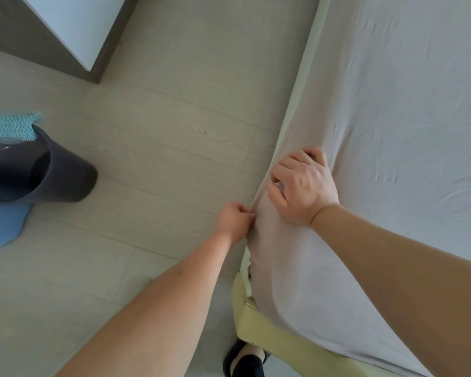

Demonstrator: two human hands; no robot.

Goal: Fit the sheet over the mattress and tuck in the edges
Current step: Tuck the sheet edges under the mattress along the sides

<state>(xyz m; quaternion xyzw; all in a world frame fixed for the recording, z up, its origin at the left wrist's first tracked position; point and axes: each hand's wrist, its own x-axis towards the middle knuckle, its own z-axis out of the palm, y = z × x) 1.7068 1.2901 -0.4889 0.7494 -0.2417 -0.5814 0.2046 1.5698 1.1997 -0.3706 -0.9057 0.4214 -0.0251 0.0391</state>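
A dark bin (38, 172) is cut off at the left edge. My left hand (233, 220) pinches the sheet (392, 131) at the mattress (288, 248) side. My right hand (303, 186) grips the sheet edge, its fingers (276, 198) partly hidden in folds.

Single view only: head-worn wide-angle camera, looking steeply down from standing height, close over the bed's side edge. Mattress (408, 104) fills the right of frame, floor (161, 126) the left and centre; both forearms enter from the bottom edge.
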